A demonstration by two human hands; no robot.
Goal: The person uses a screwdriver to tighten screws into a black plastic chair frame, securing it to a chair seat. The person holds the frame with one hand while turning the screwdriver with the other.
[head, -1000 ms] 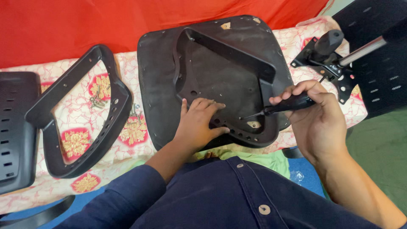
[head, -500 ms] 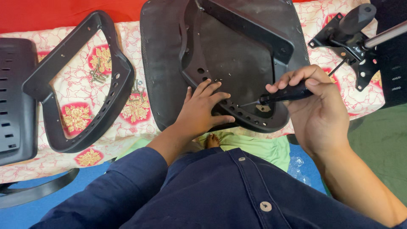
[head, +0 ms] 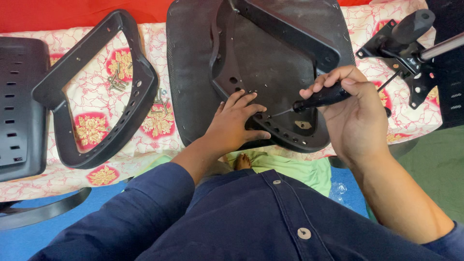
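A black chair seat [head: 193, 72] lies upside down on a patterned cloth, with a black bracket [head: 285, 53] fixed across its underside. My left hand [head: 235, 124] presses flat on the seat's near edge, fingers spread beside a row of small holes. My right hand [head: 355, 113] is closed around the black handle of a screwdriver [head: 319, 99]. Its thin metal tip points left and meets the seat just right of my left fingertips.
A black curved frame [head: 140, 92] lies on the cloth to the left, with several loose screws [head: 116, 79] inside its opening. A black perforated panel [head: 17, 106] sits at the far left. A chair tilt mechanism [head: 408, 53] with a metal rod lies at the right.
The view has dipped lower over the seat. My right hand and screwdriver have shifted slightly, the tip staying at the holes by my left fingers. My left hand stays pressed on the seat.
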